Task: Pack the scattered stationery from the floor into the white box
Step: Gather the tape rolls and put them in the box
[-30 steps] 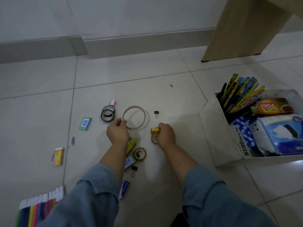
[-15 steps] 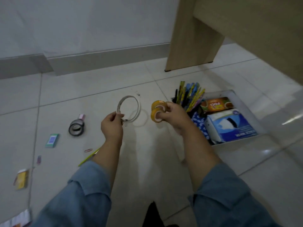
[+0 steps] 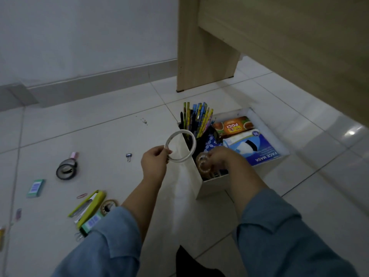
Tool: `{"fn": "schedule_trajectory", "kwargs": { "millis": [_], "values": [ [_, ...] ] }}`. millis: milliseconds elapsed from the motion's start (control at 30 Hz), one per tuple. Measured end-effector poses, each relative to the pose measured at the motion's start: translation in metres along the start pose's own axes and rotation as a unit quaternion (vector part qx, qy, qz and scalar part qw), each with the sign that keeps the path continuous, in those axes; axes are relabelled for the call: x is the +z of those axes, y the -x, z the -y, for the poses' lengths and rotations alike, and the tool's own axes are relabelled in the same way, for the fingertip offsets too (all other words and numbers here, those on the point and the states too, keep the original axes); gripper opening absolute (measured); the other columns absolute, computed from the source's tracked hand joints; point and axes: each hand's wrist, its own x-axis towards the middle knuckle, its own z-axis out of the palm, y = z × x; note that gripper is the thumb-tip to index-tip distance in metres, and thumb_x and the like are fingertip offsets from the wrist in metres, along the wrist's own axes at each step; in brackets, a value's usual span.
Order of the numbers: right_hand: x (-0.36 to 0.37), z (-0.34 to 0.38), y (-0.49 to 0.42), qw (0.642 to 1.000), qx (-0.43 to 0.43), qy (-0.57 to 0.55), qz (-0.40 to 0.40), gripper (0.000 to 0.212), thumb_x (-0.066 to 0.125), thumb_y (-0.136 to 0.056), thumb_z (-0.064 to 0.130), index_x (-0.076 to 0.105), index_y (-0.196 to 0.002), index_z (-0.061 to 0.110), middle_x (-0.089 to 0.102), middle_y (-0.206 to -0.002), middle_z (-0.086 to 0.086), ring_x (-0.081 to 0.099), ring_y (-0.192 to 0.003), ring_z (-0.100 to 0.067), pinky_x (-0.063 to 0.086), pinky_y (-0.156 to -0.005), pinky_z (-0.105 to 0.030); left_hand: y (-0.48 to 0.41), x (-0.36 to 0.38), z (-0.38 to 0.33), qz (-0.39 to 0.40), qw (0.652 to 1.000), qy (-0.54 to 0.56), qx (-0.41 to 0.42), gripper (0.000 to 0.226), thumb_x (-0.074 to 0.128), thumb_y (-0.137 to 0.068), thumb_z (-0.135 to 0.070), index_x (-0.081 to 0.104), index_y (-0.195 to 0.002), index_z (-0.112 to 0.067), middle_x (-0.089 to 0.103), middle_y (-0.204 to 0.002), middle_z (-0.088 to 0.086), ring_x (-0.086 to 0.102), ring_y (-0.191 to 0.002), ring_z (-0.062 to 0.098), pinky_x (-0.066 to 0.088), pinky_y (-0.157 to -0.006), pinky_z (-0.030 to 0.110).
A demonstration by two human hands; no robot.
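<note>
My left hand (image 3: pixel 154 163) pinches a large thin white tape ring (image 3: pixel 180 145), held upright over the left wall of the white box (image 3: pixel 189 176). Inside the box's near corner, my right hand (image 3: pixel 221 158) grips small yellowish tape rolls (image 3: pixel 203 164). A bunch of coloured pencils (image 3: pixel 197 118) stands at the box's far left. On the floor to the left lie a black tape roll (image 3: pixel 66 170), a binder clip (image 3: pixel 128 156), a green eraser box (image 3: pixel 36 187), a yellow-green stapler (image 3: pixel 89 205) and a brown tape roll (image 3: pixel 107 205).
The box also holds an orange tea packet (image 3: pixel 232 125) and a blue face-mask pack (image 3: pixel 253 147). A wooden furniture leg (image 3: pixel 199 47) rises behind the box, its body overhanging at right. A wall and skirting (image 3: pixel 89 80) close the far side. A pink paper clip (image 3: pixel 81 195) lies near the stapler.
Both hands have moved right from the open floor to the box. The right hand has lowered its tape rolls inside the box; the left still holds the white ring, now over the box wall.
</note>
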Motion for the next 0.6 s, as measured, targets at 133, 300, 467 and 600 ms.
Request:
{"fn": "schedule_trajectory", "kwargs": {
  "millis": [133,300,467,600],
  "values": [
    [0.011,0.002,0.006,0.99,0.004,0.136,0.032,0.044,0.068,-0.082,0.021,0.059,-0.12,0.003,0.062,-0.117,-0.016,0.059,-0.094,-0.026,0.047,-0.081,-0.033,-0.002,0.001,0.005,-0.003,1.0,-0.011,-0.008,0.019,0.056,-0.088,-0.011,0.071,-0.082,-0.002,0.063,-0.075,0.014,0.055,-0.07,0.023,0.052,-0.085,0.045],
    [0.001,0.0,0.011,0.994,-0.022,0.102,0.027,0.04,0.065,-0.082,0.024,0.062,-0.119,0.008,0.064,-0.116,-0.013,0.062,-0.099,-0.026,0.051,-0.083,-0.032,-0.001,0.005,0.005,0.001,1.0,-0.012,-0.008,0.018,0.056,-0.088,-0.011,0.071,-0.083,-0.003,0.064,-0.076,0.013,0.055,-0.069,0.022,0.054,-0.086,0.045],
    [-0.004,-0.004,0.013,0.997,-0.023,0.069,0.038,0.032,0.064,-0.084,0.027,0.067,-0.108,0.006,0.065,-0.107,-0.014,0.063,-0.098,-0.028,0.053,-0.093,-0.041,0.001,0.011,0.0,0.011,1.0,-0.01,0.003,0.018,0.058,-0.087,-0.011,0.072,-0.086,-0.001,0.065,-0.078,0.013,0.056,-0.07,0.021,0.054,-0.086,0.045],
    [-0.019,-0.013,0.015,0.955,-0.016,-0.295,0.009,0.02,0.052,-0.093,0.023,0.058,-0.079,0.01,0.06,-0.073,-0.01,0.057,-0.062,-0.019,0.05,-0.059,-0.028,0.004,0.02,-0.007,0.017,1.0,0.006,0.013,0.018,0.06,-0.087,-0.013,0.073,-0.091,-0.001,0.066,-0.081,0.012,0.059,-0.072,0.021,0.055,-0.086,0.044]
  ]
}}
